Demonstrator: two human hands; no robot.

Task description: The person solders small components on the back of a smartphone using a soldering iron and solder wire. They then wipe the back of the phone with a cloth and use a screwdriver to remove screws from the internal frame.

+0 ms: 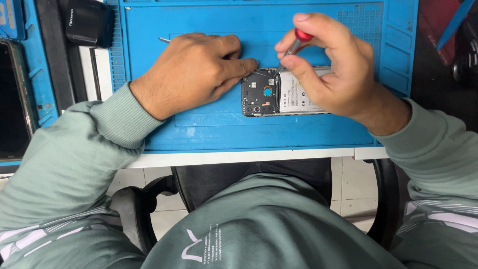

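An opened phone [261,94] lies back-up on a blue work mat [209,132], its dark circuit board and white battery [294,94] exposed. My right hand [333,69] grips a small screwdriver with a red cap [300,37], its tip down at the phone's top edge by the board. My left hand [191,69] rests flat on the mat, its fingertips pressing the phone's upper left corner. A thin metal tool [164,39] pokes out from behind the left hand.
A black box-shaped device [87,22] stands at the mat's upper left. Another phone with a dark screen [12,99] lies on a second blue mat at the far left. The white table edge [239,157] runs below the mat, with a black chair beneath.
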